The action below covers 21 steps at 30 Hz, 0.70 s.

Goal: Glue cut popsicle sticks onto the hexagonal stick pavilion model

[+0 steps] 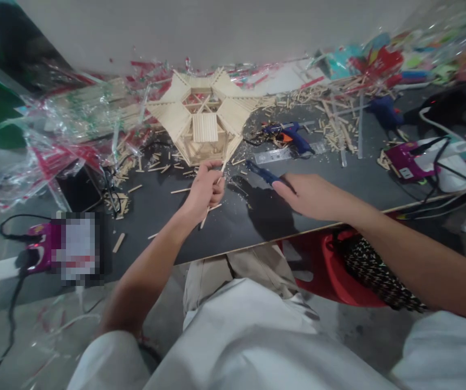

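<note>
The hands (257,192) are apart, both above the dark tabletop (155,216). The left hand (204,189) pinches a thin wooden stick (205,216) upright between fingers and thumb, just in front of the near corner of the model. The right hand (314,197) reaches across toward it, with its fingers over the end of a blue-handled cutter (263,174). Whether those fingers are closed on the cutter cannot be told.

The model (202,116), a hexagonal pavilion built of craft sticks, sits at the far edge of the tabletop, with crumpled plastic wrap (66,130) heaped against its left side. Short stick offcuts (334,127) are strewn across the tabletop. Right of the model lie a blue glue gun (292,135) and a clear ruler (285,155), with a darker glue gun (385,111) farther along the far edge. A purple power unit (409,161) stands near the right edge, and another, partly blurred, (40,246) sits off the left edge. Below the near edge, a red stool (322,265) holds a black-and-white patterned cloth (379,276).
</note>
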### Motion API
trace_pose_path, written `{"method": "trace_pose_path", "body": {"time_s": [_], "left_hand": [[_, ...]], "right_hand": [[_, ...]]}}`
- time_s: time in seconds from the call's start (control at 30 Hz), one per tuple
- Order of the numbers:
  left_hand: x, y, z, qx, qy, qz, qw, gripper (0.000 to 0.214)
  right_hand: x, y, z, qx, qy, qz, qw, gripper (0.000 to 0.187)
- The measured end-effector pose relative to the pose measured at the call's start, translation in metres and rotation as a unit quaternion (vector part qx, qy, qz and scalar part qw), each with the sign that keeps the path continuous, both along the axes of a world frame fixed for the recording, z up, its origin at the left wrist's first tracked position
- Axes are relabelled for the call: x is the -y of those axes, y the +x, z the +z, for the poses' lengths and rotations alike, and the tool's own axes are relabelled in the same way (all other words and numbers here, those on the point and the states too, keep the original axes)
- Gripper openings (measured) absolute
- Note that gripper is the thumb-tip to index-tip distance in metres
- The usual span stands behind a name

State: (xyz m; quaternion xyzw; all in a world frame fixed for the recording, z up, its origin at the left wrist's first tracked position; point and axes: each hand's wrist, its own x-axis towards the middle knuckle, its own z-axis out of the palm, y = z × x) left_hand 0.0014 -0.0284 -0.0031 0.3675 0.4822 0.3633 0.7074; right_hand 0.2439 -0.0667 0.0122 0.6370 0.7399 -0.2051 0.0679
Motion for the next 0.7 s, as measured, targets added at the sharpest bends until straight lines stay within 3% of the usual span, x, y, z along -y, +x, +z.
{"method": "trace_pose_path", "body": {"time_s": [0.07, 0.13, 0.4, 0.7], "left_hand": [[0.000, 0.000, -0.001, -0.025, -0.001, 0.003, 1.000, 0.021], [-0.001, 0.001, -0.003, -0.055, -0.008, -0.001, 0.998, 0.022], [-0.001, -0.001, -0.008, -0.085, 0.000, -0.042, 0.996, 0.036], [0.001, -0.002, -0.006, -0.087, -0.029, -0.024, 0.995, 0.039]], "right_hand": [[-0.002, -0.007, 0.014, -0.042, -0.075, -0.030, 0.996, 0.052], [-0.003, -0.015, 0.023, -0.068, -0.103, -0.035, 0.992, 0.052], [-0.007, -0.050, 0.014, -0.168, -0.114, -0.026, 0.979, 0.048], [-0.004, -0.067, 0.012, -0.140, -0.086, -0.003, 0.986, 0.047]]}}
